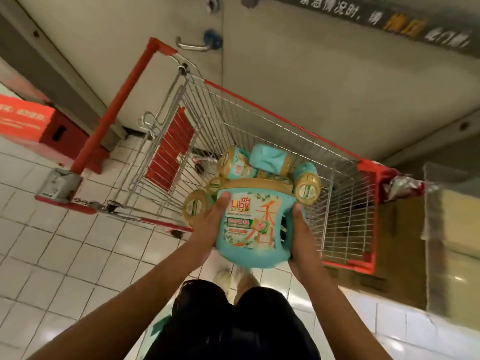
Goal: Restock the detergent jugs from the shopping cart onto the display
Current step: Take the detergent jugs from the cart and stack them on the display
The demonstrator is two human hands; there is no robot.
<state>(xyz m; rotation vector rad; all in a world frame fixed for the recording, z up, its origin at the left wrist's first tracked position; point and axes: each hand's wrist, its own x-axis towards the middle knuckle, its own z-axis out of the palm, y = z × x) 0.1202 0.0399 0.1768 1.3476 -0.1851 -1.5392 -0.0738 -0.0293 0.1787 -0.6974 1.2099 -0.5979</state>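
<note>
Jug (pixel 250 224), squat, rounded, teal plastic

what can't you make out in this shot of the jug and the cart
All in the head view:
1. Count of loose jugs in the shopping cart: the held jug covers part of the pile.
2. Fingers of the left hand and right hand: behind the held jug.
3. Wall sign wording: motion-blurred.
4. Brown box at right: blurred, contents unseen.
</note>
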